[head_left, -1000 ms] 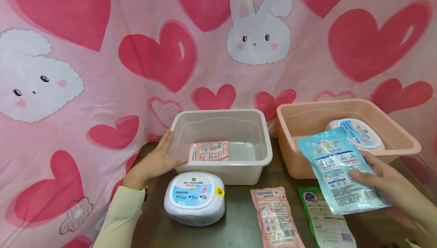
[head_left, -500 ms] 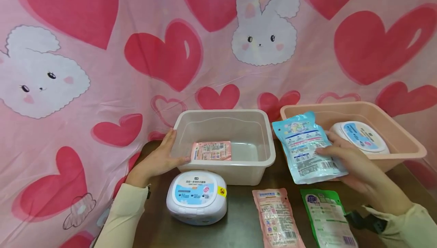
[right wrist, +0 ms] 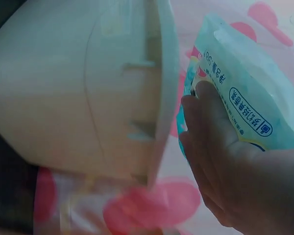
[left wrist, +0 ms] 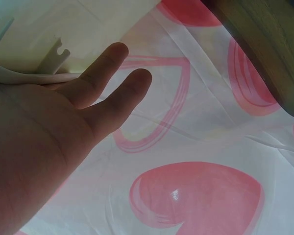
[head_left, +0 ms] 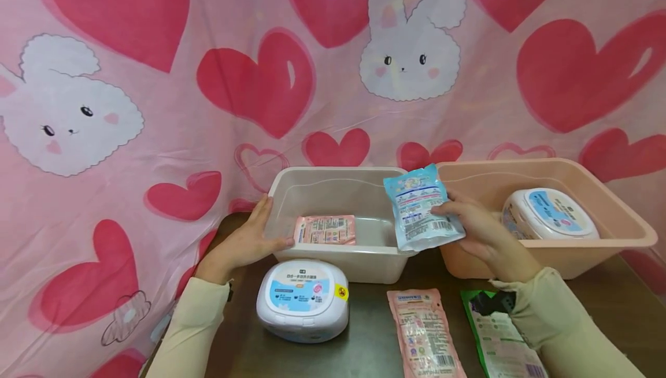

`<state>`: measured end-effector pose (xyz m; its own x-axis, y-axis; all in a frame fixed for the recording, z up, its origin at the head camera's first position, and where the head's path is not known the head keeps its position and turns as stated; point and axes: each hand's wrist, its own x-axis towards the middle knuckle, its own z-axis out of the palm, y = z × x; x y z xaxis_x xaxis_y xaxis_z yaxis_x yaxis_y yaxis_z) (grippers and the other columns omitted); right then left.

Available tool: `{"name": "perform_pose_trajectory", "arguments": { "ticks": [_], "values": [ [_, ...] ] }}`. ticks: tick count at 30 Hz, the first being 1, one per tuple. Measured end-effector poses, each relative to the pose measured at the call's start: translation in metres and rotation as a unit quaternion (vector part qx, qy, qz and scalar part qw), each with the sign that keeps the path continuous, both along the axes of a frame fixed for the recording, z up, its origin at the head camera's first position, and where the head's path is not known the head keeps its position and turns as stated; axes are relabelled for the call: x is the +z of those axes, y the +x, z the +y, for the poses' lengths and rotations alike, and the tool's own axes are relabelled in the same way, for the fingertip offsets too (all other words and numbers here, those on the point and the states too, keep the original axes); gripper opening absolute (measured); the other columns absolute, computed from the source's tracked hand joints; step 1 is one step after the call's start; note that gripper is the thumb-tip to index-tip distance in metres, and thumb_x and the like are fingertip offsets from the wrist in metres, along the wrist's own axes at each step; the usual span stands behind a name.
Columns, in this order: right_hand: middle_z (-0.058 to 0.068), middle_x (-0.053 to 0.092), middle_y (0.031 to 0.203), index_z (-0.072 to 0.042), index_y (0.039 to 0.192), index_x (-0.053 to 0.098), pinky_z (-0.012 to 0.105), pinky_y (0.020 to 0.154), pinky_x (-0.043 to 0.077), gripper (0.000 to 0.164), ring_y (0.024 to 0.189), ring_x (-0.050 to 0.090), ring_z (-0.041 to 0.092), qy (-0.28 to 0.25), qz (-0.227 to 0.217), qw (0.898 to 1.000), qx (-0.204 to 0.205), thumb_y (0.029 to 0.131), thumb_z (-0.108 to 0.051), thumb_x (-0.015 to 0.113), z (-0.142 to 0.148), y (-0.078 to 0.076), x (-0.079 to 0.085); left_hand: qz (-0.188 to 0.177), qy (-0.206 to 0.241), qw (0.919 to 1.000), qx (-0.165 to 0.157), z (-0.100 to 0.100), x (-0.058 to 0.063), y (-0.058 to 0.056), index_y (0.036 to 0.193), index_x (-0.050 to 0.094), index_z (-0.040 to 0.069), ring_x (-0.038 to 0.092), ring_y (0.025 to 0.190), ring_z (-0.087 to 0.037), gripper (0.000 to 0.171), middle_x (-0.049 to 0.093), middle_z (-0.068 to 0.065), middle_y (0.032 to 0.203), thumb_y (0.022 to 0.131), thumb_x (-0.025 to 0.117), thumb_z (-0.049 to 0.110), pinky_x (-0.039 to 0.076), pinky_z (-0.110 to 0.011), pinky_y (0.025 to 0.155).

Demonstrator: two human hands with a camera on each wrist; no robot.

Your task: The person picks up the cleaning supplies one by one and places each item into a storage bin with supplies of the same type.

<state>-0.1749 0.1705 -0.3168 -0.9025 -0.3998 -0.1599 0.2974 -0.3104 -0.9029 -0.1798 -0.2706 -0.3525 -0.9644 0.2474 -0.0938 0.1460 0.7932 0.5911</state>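
My right hand (head_left: 481, 230) grips a light-blue printed pouch (head_left: 424, 207), thumb on the printed face that shows, above the right end of a whitish plastic basin (head_left: 338, 263). In the right wrist view the same pouch (right wrist: 255, 88) stands tilted beside the pale wall of a basin (right wrist: 49, 93), fingers behind it. My left hand (head_left: 247, 248) rests against the basin's left side, thumb on the front rim. Straight fingers (left wrist: 122, 98) of it show along the outside in the left wrist view. Inside the basin lies a pink pouch (head_left: 326, 229).
A white tub with blue label (head_left: 303, 303) stands before the whitish basin. An orange basin (head_left: 520, 259) at right holds a similar tub (head_left: 551, 214). Another pink pouch (head_left: 425, 332) and a green-edged pouch (head_left: 502, 337), partly under my right forearm, lie on the dark table (head_left: 364, 332).
My right hand has carried the blue pouch leftward and up, from in front of the orange basin to over the whitish basin's right end. The left hand has kept its place.
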Motion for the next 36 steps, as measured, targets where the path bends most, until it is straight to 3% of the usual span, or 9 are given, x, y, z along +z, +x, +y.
{"name": "perform_pose_trajectory", "arguments": {
  "ticks": [4,7,11,18,22,30,36],
  "values": [
    [0.016,0.036,0.150,-0.010,0.162,0.000,0.037,0.096,0.052,0.071,0.113,0.059,0.021,0.006,-0.031,0.999,-0.006,0.106,-0.005,0.042,-0.021,-0.010,0.001,-0.002,0.000,1.0000,0.000,0.000,0.000,0.000,0.163,0.002,0.011,0.023,0.146,-0.045,0.121,-0.002,-0.010,0.169,0.080,0.076,0.059,0.033,-0.069,0.105],
    [0.018,0.019,0.159,-0.014,0.163,-0.001,0.043,0.103,0.046,0.071,0.122,0.052,0.027,-0.015,-0.061,0.998,0.001,0.106,-0.004,0.040,-0.032,-0.017,-0.001,-0.003,0.001,1.0000,0.002,0.000,-0.001,0.000,0.163,0.001,0.013,0.025,0.145,-0.046,0.121,-0.002,-0.009,0.169,0.080,0.076,0.059,0.033,-0.069,0.105],
    [0.017,0.021,0.157,-0.017,0.163,0.000,0.048,0.103,0.044,0.071,0.126,0.049,0.032,-0.043,-0.081,0.996,0.017,0.105,-0.004,0.041,-0.037,-0.023,-0.008,-0.007,0.008,0.9999,0.003,0.002,-0.002,-0.001,0.164,0.000,0.015,0.025,0.145,-0.046,0.121,-0.002,-0.009,0.169,0.080,0.076,0.059,0.033,-0.069,0.105],
    [0.020,0.027,0.152,-0.011,0.162,-0.001,0.048,0.096,0.050,0.068,0.110,0.064,0.027,-0.051,-0.072,0.996,0.028,0.106,-0.003,0.037,-0.041,-0.031,-0.011,-0.011,0.007,0.9999,0.006,0.001,0.001,-0.001,0.164,0.000,0.015,0.024,0.145,-0.046,0.121,-0.003,-0.008,0.169,0.080,0.077,0.059,0.033,-0.069,0.106],
    [0.020,0.025,0.154,-0.013,0.162,-0.001,0.048,0.096,0.051,0.068,0.110,0.063,0.028,-0.052,-0.076,0.995,0.026,0.106,-0.002,0.037,-0.042,-0.033,-0.011,-0.013,0.002,0.9999,0.006,0.001,0.001,-0.001,0.164,-0.001,0.015,0.025,0.145,-0.047,0.121,-0.004,-0.008,0.169,0.081,0.076,0.059,0.033,-0.069,0.105],
    [0.013,0.016,0.159,-0.023,0.162,-0.002,0.049,0.107,0.041,0.072,0.133,0.037,0.033,-0.089,-0.082,0.991,0.055,0.106,-0.005,0.039,-0.036,-0.029,-0.010,-0.018,0.009,0.9998,0.008,0.000,0.001,-0.001,0.164,-0.002,0.017,0.024,0.144,-0.049,0.121,-0.003,-0.009,0.169,0.081,0.077,0.057,0.033,-0.071,0.104],
    [0.022,0.000,0.164,-0.021,0.161,0.004,0.059,0.118,0.017,0.060,0.148,0.005,0.042,-0.125,-0.056,0.988,0.071,0.109,-0.019,0.034,-0.042,-0.032,-0.009,-0.021,0.002,0.9997,0.010,0.001,0.002,-0.001,0.163,-0.002,0.018,0.023,0.145,-0.049,0.121,-0.004,-0.008,0.169,0.081,0.076,0.059,0.032,-0.071,0.104]
  ]
}}
